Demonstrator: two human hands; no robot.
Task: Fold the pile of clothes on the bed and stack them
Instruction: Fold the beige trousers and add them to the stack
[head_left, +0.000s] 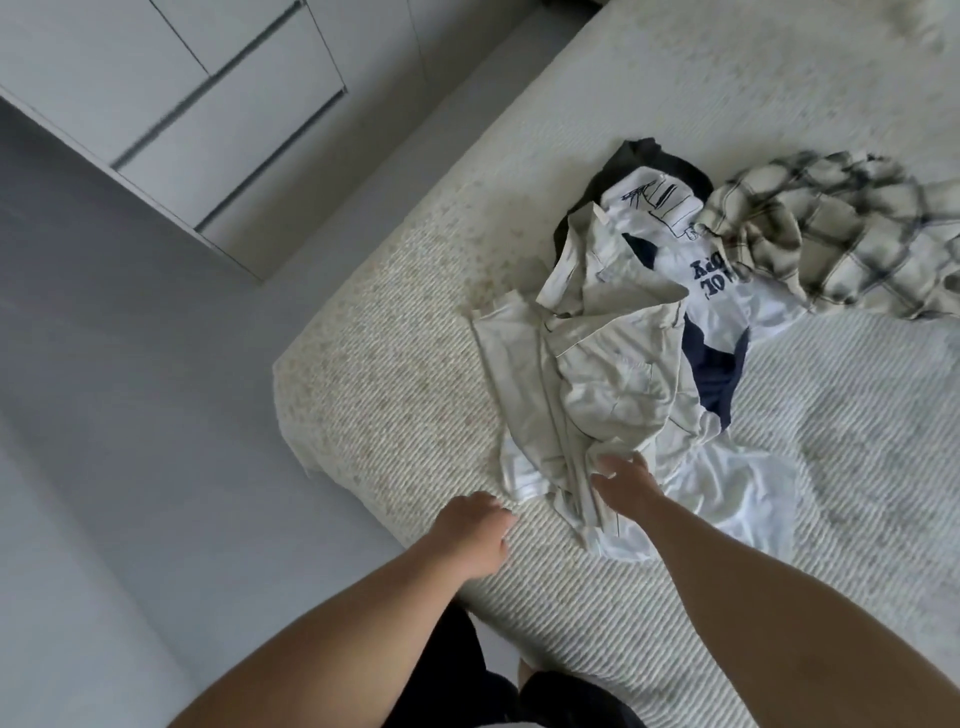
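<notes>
Judging from how the garments lie, the folding is taken to be barely begun; no folded item and no stack can be seen anywhere on the bed (649, 597), so every piece is reckoned still to be done; the pile of clothes (691, 291) is heaped loosely on the ribbed cream cover, near the bed's left edge and well up from its near corner; a pale beige shirt (602, 384) is spread crumpled at the front of the pile, over a white and navy printed top (727, 301), with a dark garment (654, 161) tucked at the far end and a checked shirt (841, 234) thrown to the right, touching the heap; the beige shirt's long axis is seen to run from the near hem away toward the collar, tilted slightly rightward, so the collar end points away from the person; the right hand (623, 480) is laid on the shirt's near hem with fingers spread and fairly straight, and no pinch on the cloth can be made out; the left hand (475, 530) is held loosely curled just beside the hem, resting on or just above the cover, gripping nothing visible; the two hands are kept apart; a grey floor (130, 415) and white drawer fronts (208, 104) are seen beyond the bed.
</notes>
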